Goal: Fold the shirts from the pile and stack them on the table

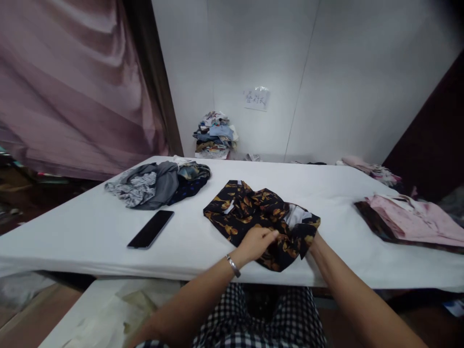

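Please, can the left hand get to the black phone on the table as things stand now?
Probably yes. The left hand is on the dark patterned garment, and only the white table cover shows between it and the black phone, with nothing seen in the way.

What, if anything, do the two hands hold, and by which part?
The left hand touches the near side of the dark floral garment; the right hand is hidden by its right end. Whether either grips it cannot be told.

Free lane between phone (151, 230) and patterned garment (261, 211)
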The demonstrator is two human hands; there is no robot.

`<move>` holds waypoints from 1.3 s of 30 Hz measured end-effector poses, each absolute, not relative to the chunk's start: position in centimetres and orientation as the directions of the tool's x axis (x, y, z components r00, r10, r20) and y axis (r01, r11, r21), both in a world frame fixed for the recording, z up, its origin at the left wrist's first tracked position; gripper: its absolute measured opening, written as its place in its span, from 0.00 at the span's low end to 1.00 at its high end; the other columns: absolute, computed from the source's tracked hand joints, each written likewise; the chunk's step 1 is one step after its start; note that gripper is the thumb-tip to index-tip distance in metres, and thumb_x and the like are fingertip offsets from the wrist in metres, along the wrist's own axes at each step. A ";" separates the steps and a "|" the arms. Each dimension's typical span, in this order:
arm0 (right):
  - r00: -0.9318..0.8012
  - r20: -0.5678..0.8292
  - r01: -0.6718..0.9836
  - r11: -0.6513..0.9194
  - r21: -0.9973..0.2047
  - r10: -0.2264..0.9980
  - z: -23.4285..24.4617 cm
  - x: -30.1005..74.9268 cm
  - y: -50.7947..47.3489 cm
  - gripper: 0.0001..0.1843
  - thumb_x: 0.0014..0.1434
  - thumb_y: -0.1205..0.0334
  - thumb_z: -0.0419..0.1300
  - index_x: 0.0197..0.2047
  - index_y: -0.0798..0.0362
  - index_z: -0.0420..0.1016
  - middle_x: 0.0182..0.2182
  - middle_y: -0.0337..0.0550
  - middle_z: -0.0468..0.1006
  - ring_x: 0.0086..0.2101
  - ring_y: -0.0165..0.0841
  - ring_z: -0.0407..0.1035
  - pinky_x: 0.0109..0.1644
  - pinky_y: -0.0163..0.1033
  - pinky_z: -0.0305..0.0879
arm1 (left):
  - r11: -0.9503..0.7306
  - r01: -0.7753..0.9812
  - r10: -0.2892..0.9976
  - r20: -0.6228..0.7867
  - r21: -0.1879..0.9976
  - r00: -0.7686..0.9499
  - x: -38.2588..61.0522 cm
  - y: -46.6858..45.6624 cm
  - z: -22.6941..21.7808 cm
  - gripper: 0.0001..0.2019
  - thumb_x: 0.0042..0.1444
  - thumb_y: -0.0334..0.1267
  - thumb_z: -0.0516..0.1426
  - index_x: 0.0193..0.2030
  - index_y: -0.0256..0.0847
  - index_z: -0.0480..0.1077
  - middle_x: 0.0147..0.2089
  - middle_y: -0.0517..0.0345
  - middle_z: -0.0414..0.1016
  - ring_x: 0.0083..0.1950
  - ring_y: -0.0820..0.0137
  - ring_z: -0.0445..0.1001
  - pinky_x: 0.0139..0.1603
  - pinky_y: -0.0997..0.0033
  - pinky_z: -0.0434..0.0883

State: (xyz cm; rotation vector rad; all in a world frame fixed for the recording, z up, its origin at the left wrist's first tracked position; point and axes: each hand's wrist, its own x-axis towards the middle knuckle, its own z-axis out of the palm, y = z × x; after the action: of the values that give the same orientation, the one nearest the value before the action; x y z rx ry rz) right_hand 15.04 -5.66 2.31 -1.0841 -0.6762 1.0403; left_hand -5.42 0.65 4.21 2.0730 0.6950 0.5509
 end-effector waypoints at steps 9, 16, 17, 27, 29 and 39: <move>0.437 -0.184 -0.497 0.066 -0.865 0.880 1.5 16.4 -10.4 0.13 0.49 0.47 0.58 0.24 0.48 0.72 0.22 0.48 0.79 0.39 0.48 0.77 0.47 0.55 0.74 | -0.639 0.517 0.739 0.267 0.569 0.619 0.3 12.9 8.8 0.15 0.63 0.43 0.51 0.48 0.36 0.72 0.47 0.50 0.76 0.47 0.64 0.73 0.49 0.70 0.65; 0.511 -0.237 -0.481 0.046 -0.876 0.826 1.7 14.2 -13.5 0.22 0.57 0.41 0.51 0.31 0.48 0.77 0.31 0.49 0.82 0.48 0.47 0.74 0.53 0.56 0.71 | -0.657 0.601 0.685 0.029 0.456 0.728 6.2 15.4 6.5 0.26 0.48 0.43 0.65 0.54 0.37 0.69 0.58 0.42 0.71 0.56 0.57 0.71 0.54 0.67 0.66; 0.520 -0.238 -0.484 0.053 -0.873 0.820 1.6 13.9 -14.1 0.24 0.58 0.40 0.50 0.33 0.48 0.78 0.33 0.49 0.83 0.49 0.47 0.74 0.54 0.56 0.70 | -0.650 0.623 0.687 -0.015 0.435 0.726 6.5 15.4 6.2 0.28 0.45 0.41 0.66 0.54 0.37 0.70 0.57 0.41 0.72 0.54 0.56 0.73 0.52 0.66 0.67; 0.521 -0.301 -0.491 -0.009 -0.871 0.798 2.5 10.4 -15.6 0.23 0.50 0.50 0.68 0.48 0.49 0.76 0.41 0.46 0.82 0.45 0.45 0.76 0.52 0.52 0.71 | -0.671 0.674 0.729 0.113 0.310 0.675 5.7 16.2 12.7 0.14 0.59 0.38 0.52 0.45 0.41 0.76 0.53 0.45 0.76 0.55 0.58 0.72 0.51 0.63 0.67; 0.527 -0.312 -0.500 -0.009 -0.866 0.791 3.8 10.3 -14.5 0.23 0.44 0.58 0.73 0.44 0.51 0.77 0.38 0.44 0.83 0.39 0.41 0.77 0.47 0.46 0.73 | -0.697 0.659 0.717 0.245 0.284 0.653 4.5 17.1 15.7 0.15 0.60 0.39 0.50 0.46 0.43 0.76 0.52 0.49 0.76 0.55 0.59 0.71 0.52 0.64 0.67; 0.605 -0.024 -0.315 0.211 -0.925 0.796 13.8 15.1 -12.4 0.19 0.38 0.60 0.76 0.32 0.55 0.76 0.26 0.41 0.80 0.25 0.33 0.74 0.30 0.36 0.74 | -0.719 0.680 0.491 0.800 0.148 0.345 -7.1 15.8 29.6 0.11 0.59 0.41 0.51 0.33 0.43 0.74 0.33 0.56 0.73 0.42 0.64 0.72 0.45 0.64 0.67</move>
State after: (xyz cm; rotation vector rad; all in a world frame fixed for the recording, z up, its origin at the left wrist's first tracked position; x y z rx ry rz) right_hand 15.08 -12.36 13.79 -1.1048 -0.5231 0.8220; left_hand -7.11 15.79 29.56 2.7432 1.2138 1.5007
